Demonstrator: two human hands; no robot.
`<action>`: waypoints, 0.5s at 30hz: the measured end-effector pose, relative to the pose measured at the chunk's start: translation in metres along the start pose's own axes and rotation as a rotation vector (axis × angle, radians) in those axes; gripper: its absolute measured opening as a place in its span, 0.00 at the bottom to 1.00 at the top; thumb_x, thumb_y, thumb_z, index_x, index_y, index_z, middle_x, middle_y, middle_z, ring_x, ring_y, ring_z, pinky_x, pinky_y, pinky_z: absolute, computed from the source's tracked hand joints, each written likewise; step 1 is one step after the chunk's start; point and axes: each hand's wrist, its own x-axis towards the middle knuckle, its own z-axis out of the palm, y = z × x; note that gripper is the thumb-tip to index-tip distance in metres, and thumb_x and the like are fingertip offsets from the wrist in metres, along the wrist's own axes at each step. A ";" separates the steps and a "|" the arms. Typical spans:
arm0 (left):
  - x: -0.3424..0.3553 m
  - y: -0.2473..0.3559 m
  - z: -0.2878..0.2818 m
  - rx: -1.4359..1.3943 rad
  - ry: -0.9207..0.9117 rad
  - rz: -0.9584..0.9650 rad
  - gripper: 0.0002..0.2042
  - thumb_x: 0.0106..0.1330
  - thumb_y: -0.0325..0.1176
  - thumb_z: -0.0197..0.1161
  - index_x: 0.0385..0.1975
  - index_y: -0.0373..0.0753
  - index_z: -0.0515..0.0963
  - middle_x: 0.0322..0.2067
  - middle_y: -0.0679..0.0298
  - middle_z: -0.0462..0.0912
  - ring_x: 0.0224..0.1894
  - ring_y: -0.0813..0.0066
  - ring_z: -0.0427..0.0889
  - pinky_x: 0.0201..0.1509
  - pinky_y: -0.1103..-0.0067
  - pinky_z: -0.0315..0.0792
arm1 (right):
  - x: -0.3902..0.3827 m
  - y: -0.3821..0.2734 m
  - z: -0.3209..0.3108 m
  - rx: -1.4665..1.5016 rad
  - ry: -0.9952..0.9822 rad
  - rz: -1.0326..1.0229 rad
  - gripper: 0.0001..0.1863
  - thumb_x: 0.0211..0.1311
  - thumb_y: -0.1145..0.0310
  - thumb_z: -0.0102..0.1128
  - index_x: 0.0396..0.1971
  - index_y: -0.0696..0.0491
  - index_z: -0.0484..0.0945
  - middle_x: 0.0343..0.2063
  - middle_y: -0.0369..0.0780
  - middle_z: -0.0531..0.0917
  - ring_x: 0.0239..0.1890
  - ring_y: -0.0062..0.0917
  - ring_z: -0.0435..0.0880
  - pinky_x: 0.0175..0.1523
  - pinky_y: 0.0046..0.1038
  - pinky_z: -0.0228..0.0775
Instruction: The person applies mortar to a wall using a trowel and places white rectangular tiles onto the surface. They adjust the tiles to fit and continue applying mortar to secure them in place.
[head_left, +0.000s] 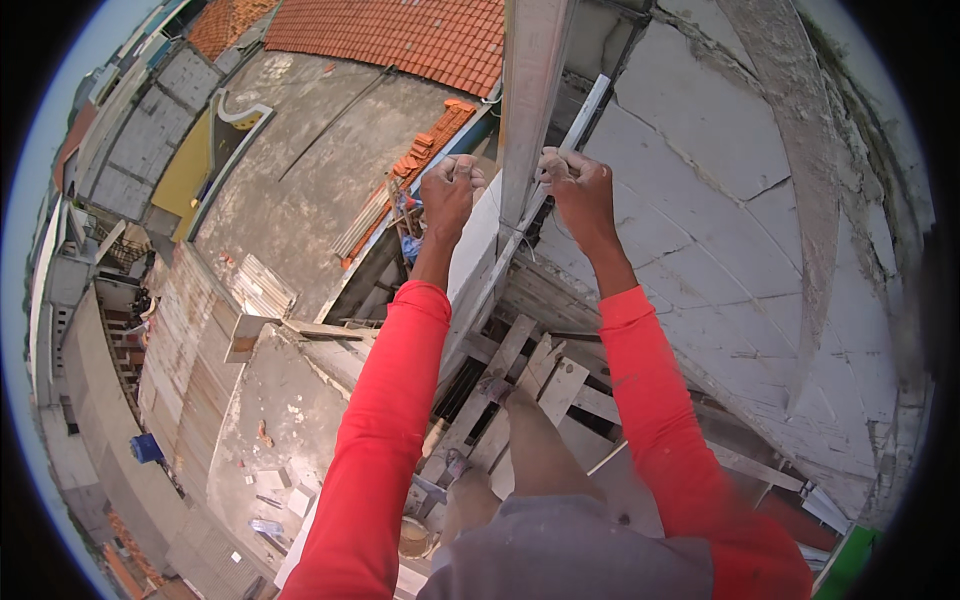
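In front of me stands an upright post (532, 90) with a long narrow metal bar (585, 115) slanting along it. My left hand (452, 195) is raised on the post's left side, its fingers closed in a pinch. On the other side my right hand (580, 188) is closed too, thumb against fingers, close to the bar. A thin wire (527, 240) shows around the post and bar between my hands. Its fine ends seem to run up to both pinches, though the fingertips hide them. Both sleeves are red.
Under my feet are rough wooden planks (555, 395) with gaps between them. A grey block wall (700, 170) with cracked mortar rises at right. Left and below lie a concrete roof (310, 150), orange roof tiles (390, 35), and a lower ledge (270, 420) with scattered debris.
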 end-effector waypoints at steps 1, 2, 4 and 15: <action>0.012 0.008 0.008 0.081 -0.057 0.020 0.13 0.78 0.35 0.64 0.43 0.29 0.87 0.31 0.64 0.88 0.34 0.79 0.86 0.41 0.78 0.80 | 0.016 0.001 0.001 0.103 -0.016 0.049 0.15 0.72 0.67 0.62 0.44 0.65 0.88 0.26 0.33 0.85 0.30 0.15 0.79 0.39 0.26 0.75; 0.020 0.015 0.014 0.145 -0.111 0.051 0.14 0.78 0.37 0.66 0.41 0.31 0.88 0.30 0.65 0.88 0.34 0.78 0.87 0.41 0.78 0.80 | 0.029 0.001 0.001 0.139 -0.100 0.005 0.16 0.71 0.66 0.63 0.44 0.65 0.88 0.26 0.32 0.84 0.30 0.15 0.78 0.40 0.25 0.75; 0.030 0.021 0.023 0.194 -0.311 0.212 0.14 0.74 0.40 0.71 0.41 0.32 0.89 0.31 0.64 0.89 0.34 0.77 0.88 0.42 0.76 0.81 | 0.052 -0.002 0.003 0.215 -0.250 -0.011 0.17 0.70 0.66 0.65 0.45 0.66 0.88 0.26 0.31 0.83 0.31 0.13 0.78 0.41 0.22 0.75; 0.074 0.007 0.031 0.317 -0.621 0.377 0.17 0.66 0.40 0.75 0.46 0.33 0.90 0.36 0.56 0.92 0.37 0.70 0.90 0.45 0.73 0.81 | 0.071 0.007 -0.015 0.209 -0.200 -0.002 0.14 0.71 0.68 0.63 0.43 0.62 0.90 0.32 0.38 0.87 0.31 0.16 0.81 0.36 0.24 0.78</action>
